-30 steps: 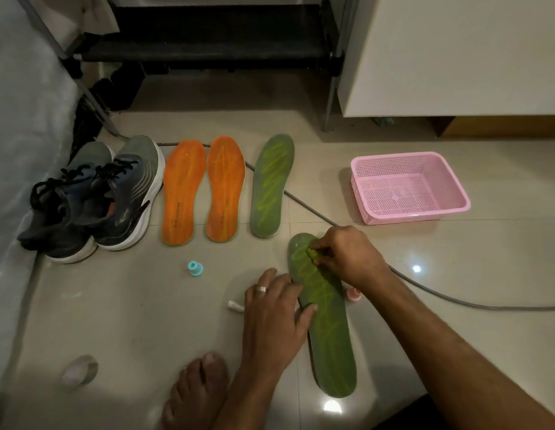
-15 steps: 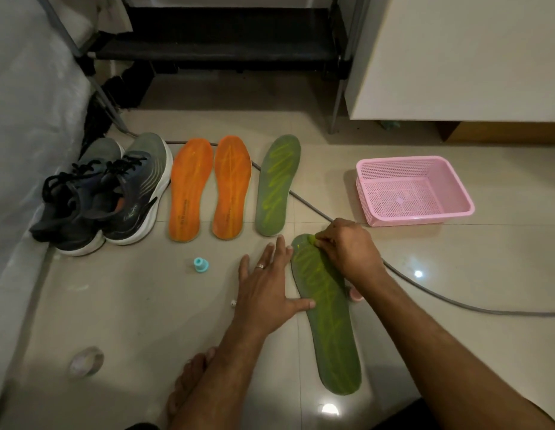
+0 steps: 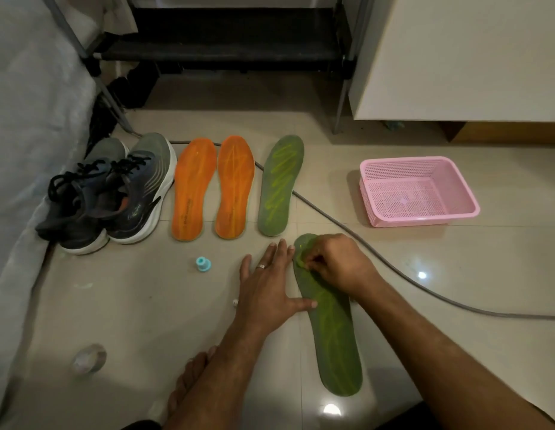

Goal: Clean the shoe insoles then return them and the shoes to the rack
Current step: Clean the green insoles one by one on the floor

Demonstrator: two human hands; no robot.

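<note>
A green insole (image 3: 332, 333) lies lengthwise on the tiled floor in front of me, streaked with yellow-green lines. My right hand (image 3: 335, 263) pinches a small yellow-green bit at the insole's toe end. My left hand (image 3: 268, 290) lies flat on the floor beside it, fingers spread, thumb touching the insole's left edge. A second green insole (image 3: 279, 184) and two orange insoles (image 3: 194, 189) (image 3: 234, 186) lie in a row further back. A pair of dark sneakers (image 3: 115, 193) stands to their left. The black shoe rack (image 3: 220, 51) is at the back.
A pink mesh basket (image 3: 417, 192) sits on the right. A grey cable (image 3: 394, 268) runs across the floor behind the near insole. A small teal cap (image 3: 203, 264) and a tape roll (image 3: 89, 357) lie on the floor. My bare foot (image 3: 189, 380) is below. White cabinet (image 3: 462, 57) at right.
My left hand has slid off the insole to the floor and flattened, with fingers spread. My right hand stays pinching at the toe end. The camera view moved closer and tilted slightly.
</note>
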